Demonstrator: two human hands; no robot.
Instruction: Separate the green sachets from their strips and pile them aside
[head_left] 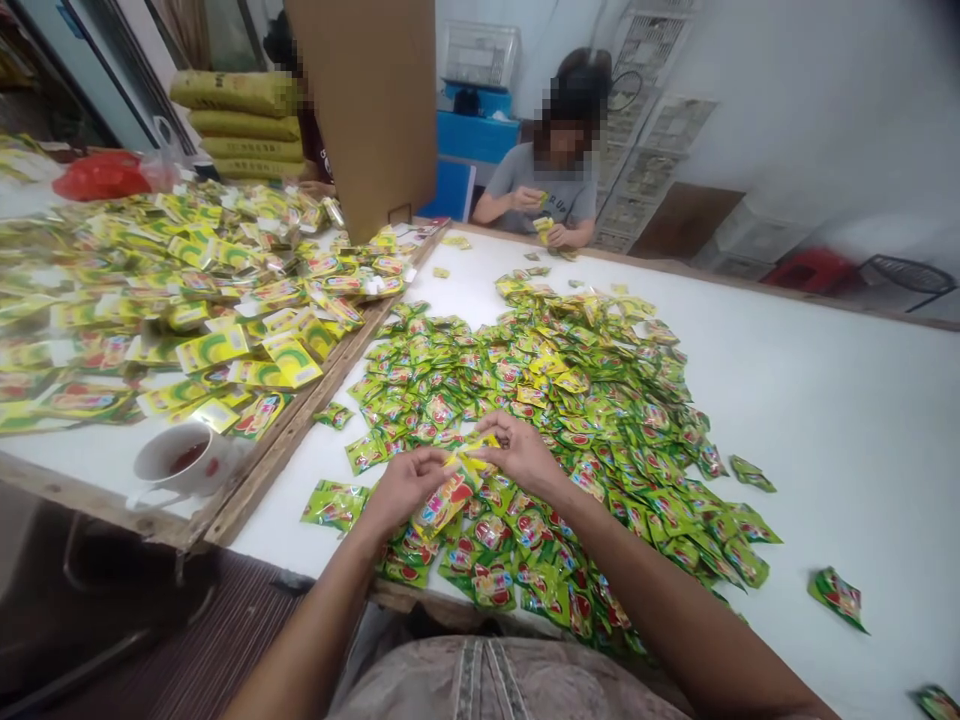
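Head view: left hand [405,492] closed, thumb and fingers pinching a small printed box [448,500], yellow and green with red-and-white lettering. Right hand [523,458] also closed, fingertips pinched together on a yellow piece [487,442] at the box's upper end; can't tell if that is a box flap or a separate packet. Box is tilted, held above the near part of a big heap of green sachets [585,410], between both hands.

Heap spreads over the middle of a white table [825,390], reaching its near edge. Single sachet [838,597] lies apart on the right; another is cut off at the lower right corner. Wooden strip [307,405] runs along the table's left side. Beyond it, the left-hand table [75,452] is covered with yellow-green cartons [217,348], many overlapping. White cup [154,470] with reddish-brown liquid sits at its near corner, beside the strip.

Far side: co-worker in a grey shirt [510,170], both hands up, small yellow-green items in them. Tall cardboard sheet or box [371,110] partly hides a second person. Stacked yellow sacks [244,125] and a red plastic bag [101,176] at the back left.
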